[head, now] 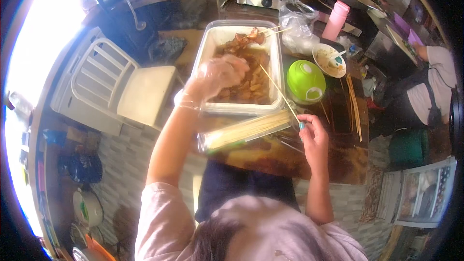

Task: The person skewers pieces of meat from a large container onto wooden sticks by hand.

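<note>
My left hand [223,74], in a clear plastic glove, is over a white plastic tub [277,79] of meat pieces in brown marinade [253,87]. It is blurred, and its fingertips are hidden, so I cannot tell whether it grips any meat. Between the thumb and fingers of my right hand [312,134] is a thin bamboo skewer [277,88], its far tip over the tub. Skewered meat [246,40] rests at the tub's far end, with sticks jutting over the right rim. In front of the tub lies a plastic pack of bamboo skewers [250,130].
Right of the tub stand a green-lidded container [304,79], a bowl with a spoon [323,63], a pink bottle [335,21] and a plastic bag [297,30]. Loose skewers [353,105] lie near the table's right edge. A white chair [145,87] is at left; another person [427,90] stands at right.
</note>
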`<state>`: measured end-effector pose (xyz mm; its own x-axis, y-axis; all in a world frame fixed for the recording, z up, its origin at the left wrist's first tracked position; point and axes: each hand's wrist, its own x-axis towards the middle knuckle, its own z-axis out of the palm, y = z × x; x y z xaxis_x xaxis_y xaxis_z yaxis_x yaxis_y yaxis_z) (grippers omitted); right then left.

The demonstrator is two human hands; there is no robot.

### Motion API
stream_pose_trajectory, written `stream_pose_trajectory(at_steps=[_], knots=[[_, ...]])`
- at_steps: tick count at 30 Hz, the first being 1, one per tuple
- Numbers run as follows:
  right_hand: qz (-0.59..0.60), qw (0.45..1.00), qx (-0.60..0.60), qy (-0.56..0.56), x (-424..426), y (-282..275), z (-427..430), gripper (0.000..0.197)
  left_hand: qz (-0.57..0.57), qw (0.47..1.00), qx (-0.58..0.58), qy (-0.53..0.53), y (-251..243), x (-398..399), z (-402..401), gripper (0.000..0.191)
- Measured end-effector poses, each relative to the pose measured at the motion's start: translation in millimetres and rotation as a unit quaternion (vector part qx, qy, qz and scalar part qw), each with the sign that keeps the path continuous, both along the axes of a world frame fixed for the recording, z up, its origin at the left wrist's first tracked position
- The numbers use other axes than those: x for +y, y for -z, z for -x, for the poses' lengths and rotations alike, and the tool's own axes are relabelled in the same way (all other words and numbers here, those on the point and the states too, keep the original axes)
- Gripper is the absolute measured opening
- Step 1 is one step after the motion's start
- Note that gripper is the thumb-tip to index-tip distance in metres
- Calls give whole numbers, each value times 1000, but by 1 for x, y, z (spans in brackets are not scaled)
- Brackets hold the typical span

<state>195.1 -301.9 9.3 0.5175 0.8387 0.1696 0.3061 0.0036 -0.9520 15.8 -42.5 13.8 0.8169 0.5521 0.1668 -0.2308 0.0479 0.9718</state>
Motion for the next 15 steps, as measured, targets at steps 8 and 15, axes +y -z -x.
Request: stream_pose_trajectory(at_steps=[8, 15], knots=[[3, 1000, 5, 4, 4, 2, -3, 21, -601, 627, 465, -171, 26, 128, 3, 30], [-5, 1000, 25, 16, 2, 11, -12, 23, -465, 697, 532, -122, 21, 70, -32, 64]])
